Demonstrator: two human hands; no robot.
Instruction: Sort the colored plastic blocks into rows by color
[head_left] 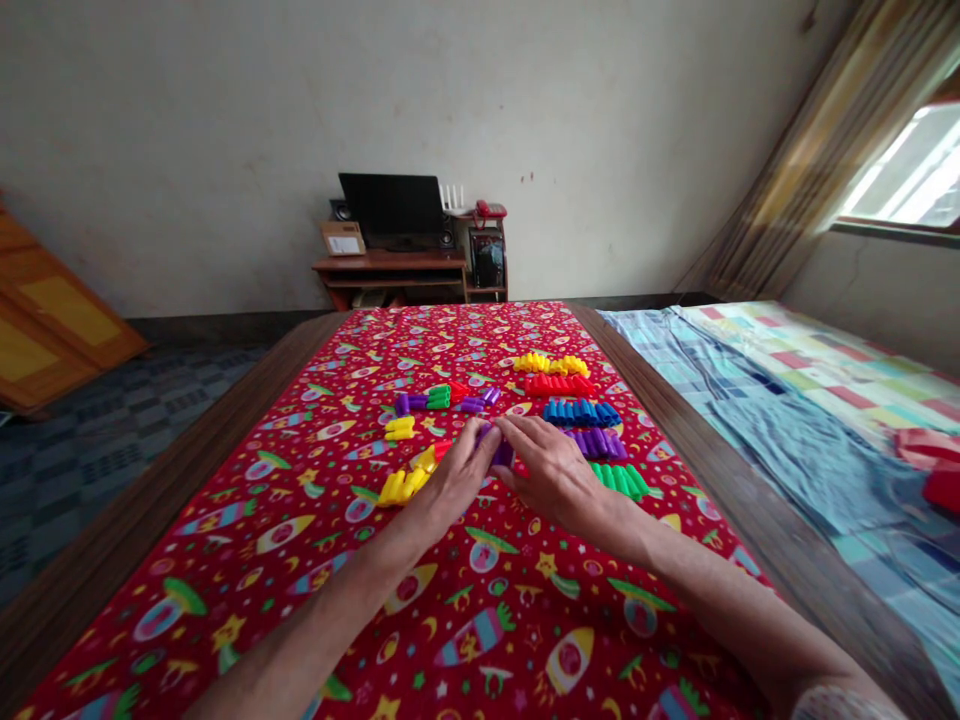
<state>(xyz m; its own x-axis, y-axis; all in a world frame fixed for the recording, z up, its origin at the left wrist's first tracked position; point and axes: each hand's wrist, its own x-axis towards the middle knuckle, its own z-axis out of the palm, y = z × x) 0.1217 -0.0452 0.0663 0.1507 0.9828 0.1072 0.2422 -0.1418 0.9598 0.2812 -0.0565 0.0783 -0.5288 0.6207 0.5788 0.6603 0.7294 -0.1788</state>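
In the middle of the table, my left hand and my right hand meet with fingers closed around purple tube-like pieces, which they partly hide. Yellow pieces and a bit of red lie just left of my left hand. Close beyond are a smaller yellow group, green pieces beside purple ones, and more purple pieces. Right of my right hand are rows of purple and green pieces, with blue, red and yellow rows behind.
A red patterned cloth covers the table, whose brown edges show at both sides. A bed adjoins on the right. Beyond the far end stands a desk with a monitor. An orange cabinet is at left.
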